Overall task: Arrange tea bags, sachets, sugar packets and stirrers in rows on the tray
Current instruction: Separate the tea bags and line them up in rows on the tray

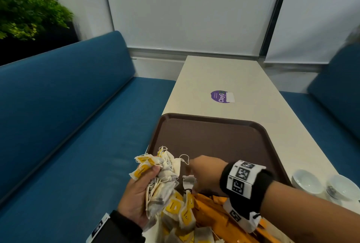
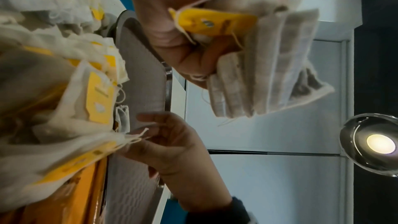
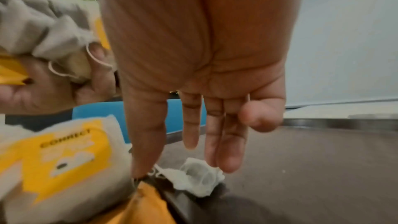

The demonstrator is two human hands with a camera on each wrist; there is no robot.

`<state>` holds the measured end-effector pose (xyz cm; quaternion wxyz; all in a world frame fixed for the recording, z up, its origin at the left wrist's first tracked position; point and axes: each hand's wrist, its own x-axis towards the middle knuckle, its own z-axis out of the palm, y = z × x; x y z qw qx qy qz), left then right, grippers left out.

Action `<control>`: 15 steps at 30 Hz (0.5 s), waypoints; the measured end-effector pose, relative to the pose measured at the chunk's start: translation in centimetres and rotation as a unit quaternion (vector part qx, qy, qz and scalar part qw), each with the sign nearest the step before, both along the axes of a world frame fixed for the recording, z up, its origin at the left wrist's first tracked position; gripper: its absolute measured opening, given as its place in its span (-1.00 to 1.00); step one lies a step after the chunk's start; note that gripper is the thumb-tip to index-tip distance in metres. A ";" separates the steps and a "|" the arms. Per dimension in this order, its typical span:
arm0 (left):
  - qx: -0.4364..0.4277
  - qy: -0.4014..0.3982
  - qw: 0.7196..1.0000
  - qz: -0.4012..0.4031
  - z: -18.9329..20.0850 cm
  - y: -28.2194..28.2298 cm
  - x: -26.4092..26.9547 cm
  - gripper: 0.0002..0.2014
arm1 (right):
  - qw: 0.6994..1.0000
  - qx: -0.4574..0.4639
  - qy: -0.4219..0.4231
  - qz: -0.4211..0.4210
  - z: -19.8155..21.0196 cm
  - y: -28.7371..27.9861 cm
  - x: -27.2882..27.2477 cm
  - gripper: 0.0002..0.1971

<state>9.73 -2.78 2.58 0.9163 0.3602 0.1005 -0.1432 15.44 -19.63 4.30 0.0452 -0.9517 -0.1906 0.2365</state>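
Observation:
My left hand [image 1: 140, 190] grips a thick bunch of tea bags [image 1: 161, 172] with yellow tags, held above the near left corner of the brown tray [image 1: 224, 139]. In the left wrist view the bunch of tea bags [image 2: 258, 67] fans out from the fist. My right hand [image 1: 202, 174] hangs over the tray with straight fingers [image 3: 230, 142] pointing down, holding nothing. A loose tea bag [image 3: 198, 176] lies on the tray just under those fingertips. More tea bags [image 1: 181, 217] and orange sachets [image 1: 218, 215] are heaped at the tray's near edge.
The tray sits on a white table [image 1: 233, 79] with a purple sticker [image 1: 220, 96]. Two small white bowls [image 1: 307, 181] stand right of the tray. Blue bench seats [image 1: 78, 125] flank the table, and a plant [image 1: 25, 9] stands at the far left.

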 end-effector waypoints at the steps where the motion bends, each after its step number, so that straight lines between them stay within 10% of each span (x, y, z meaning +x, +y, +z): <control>1: 0.003 0.004 1.000 0.001 0.0 0.0 0.0 -0.56 | 1.000 -0.014 0.022 0.003 -0.3 0.4 0.3 -0.52; 7: 0.017 0.020 0.999 0.024 -0.1 0.3 0.2 -0.55 | 0.998 -0.025 0.052 0.024 -0.7 0.6 1.4 -0.73; 15: 0.039 0.003 0.999 0.013 -0.9 1.1 2.0 -0.04 | 0.964 0.210 0.048 -0.153 4.9 -1.5 7.5 -0.82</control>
